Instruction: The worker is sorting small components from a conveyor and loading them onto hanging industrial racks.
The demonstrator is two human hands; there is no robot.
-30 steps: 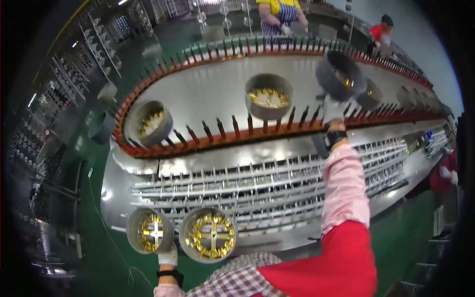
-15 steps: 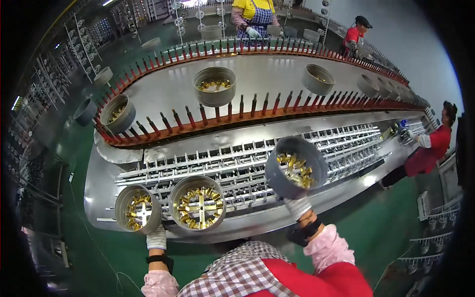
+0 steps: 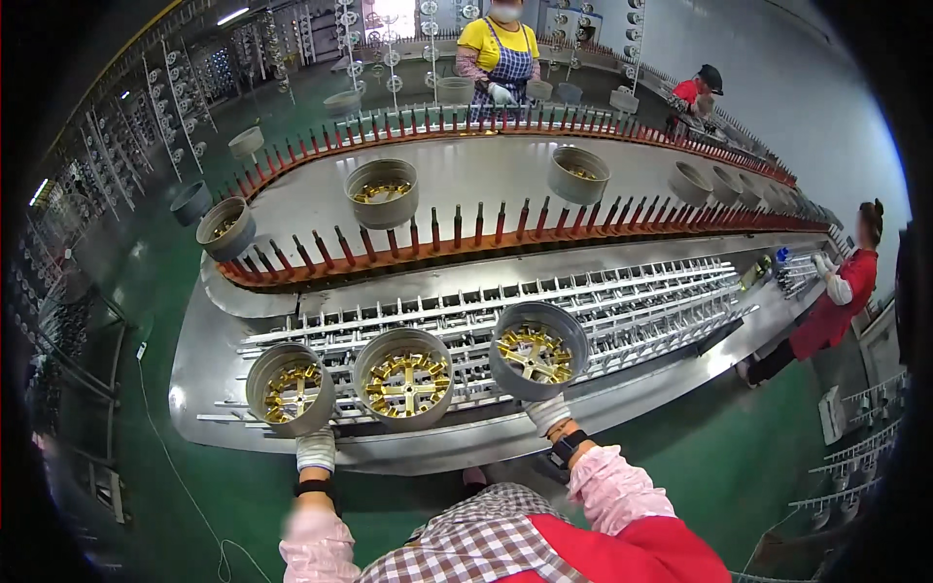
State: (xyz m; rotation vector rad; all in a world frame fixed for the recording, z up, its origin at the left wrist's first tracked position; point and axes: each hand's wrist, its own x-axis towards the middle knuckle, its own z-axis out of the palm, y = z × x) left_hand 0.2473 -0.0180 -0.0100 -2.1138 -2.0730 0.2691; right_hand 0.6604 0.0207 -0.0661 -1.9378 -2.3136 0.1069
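- Three grey tubs of gold cross-shaped fittings sit on the metal rack (image 3: 622, 311).
- Left hand (image 3: 316, 449) grips the left tub (image 3: 290, 389).
- Right hand (image 3: 546, 413) holds the right tub (image 3: 537, 361).
- Middle tub (image 3: 404, 377) stands between them, untouched.

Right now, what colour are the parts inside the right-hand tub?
Gold, inside the grey tub held by the right hand; head view.

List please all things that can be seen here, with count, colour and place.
near cans: three, grey metal with gold parts inside, in a row on the near rack
rack: one, silver, in front of the person
conveyor: one, grey with red pegs, behind the rack
conveyor cans: several, grey, on the conveyor
co-workers: three, far side and right
floor: green
left hand: white glove, at the left can
right hand: white glove, holding the right can
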